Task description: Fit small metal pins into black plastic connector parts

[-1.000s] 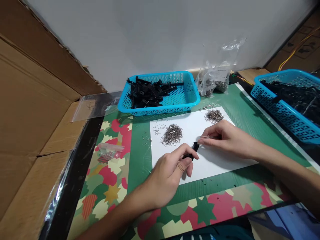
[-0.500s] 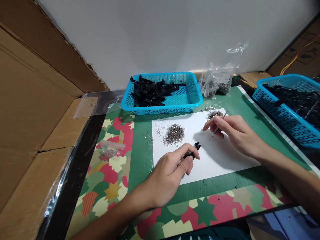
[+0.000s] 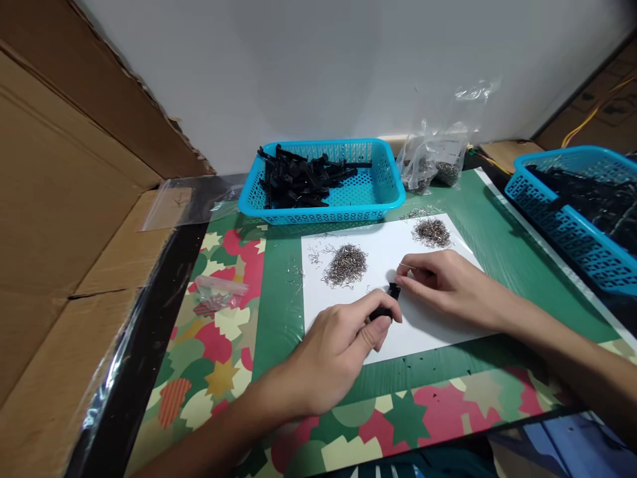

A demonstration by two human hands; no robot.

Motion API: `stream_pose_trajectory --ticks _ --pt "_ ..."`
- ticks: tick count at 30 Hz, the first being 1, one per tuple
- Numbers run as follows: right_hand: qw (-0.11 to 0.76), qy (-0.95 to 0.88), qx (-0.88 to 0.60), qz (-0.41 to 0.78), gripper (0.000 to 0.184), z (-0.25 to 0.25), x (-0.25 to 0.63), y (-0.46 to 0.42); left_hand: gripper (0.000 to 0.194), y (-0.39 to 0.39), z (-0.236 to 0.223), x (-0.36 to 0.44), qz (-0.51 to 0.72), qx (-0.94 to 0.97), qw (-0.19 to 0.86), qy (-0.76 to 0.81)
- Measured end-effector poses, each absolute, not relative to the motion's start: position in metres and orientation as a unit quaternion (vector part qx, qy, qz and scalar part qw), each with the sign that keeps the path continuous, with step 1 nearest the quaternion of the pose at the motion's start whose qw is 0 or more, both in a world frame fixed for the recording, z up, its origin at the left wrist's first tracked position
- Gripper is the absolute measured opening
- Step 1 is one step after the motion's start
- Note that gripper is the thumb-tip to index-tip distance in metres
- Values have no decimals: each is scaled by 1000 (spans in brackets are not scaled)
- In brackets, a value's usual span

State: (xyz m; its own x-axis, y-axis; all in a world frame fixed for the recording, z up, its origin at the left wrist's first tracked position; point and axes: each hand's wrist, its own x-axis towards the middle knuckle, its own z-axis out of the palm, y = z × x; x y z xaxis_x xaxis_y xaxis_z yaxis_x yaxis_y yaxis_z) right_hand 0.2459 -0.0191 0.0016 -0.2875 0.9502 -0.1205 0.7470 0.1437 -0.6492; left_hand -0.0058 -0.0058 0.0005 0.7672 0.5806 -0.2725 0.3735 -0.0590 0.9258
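Note:
My left hand (image 3: 343, 342) is closed around a small black plastic part (image 3: 381, 313), whose end sticks up past the fingers over the white sheet (image 3: 423, 335). My right hand (image 3: 442, 285) is pinched close to that end, with a thin metal tool (image 3: 409, 267) partly showing between its fingers. Whether its fingertips also hold a small metal piece is too small to tell. Left of centre on the sheet lies a pile of small bent metal pieces (image 3: 347, 265). Beyond my right hand is a second metal pile (image 3: 431, 232).
A blue basket (image 3: 323, 214) of black plastic parts stands at the back. Another blue basket (image 3: 572, 249) with dark items is at the right. Clear bags (image 3: 428, 166) of metal pieces lean near the wall. A small plastic bag (image 3: 219, 293) lies left; cardboard (image 3: 64, 232) walls that side.
My right hand has moved left and down from beside the far metal pile to the end of the black part. My left hand keeps its grip, nearly in place.

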Motion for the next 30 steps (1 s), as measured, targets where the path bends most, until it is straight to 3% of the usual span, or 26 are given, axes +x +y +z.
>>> stream_pose_trajectory --ticks 16,30 --pt "214 -730 -562 324 14 -4 245 -20 30 -5 -1 -6 111 676 651 326" --pt "268 -760 -530 263 19 -15 243 -24 29 -3 -3 -5 121 664 667 316"
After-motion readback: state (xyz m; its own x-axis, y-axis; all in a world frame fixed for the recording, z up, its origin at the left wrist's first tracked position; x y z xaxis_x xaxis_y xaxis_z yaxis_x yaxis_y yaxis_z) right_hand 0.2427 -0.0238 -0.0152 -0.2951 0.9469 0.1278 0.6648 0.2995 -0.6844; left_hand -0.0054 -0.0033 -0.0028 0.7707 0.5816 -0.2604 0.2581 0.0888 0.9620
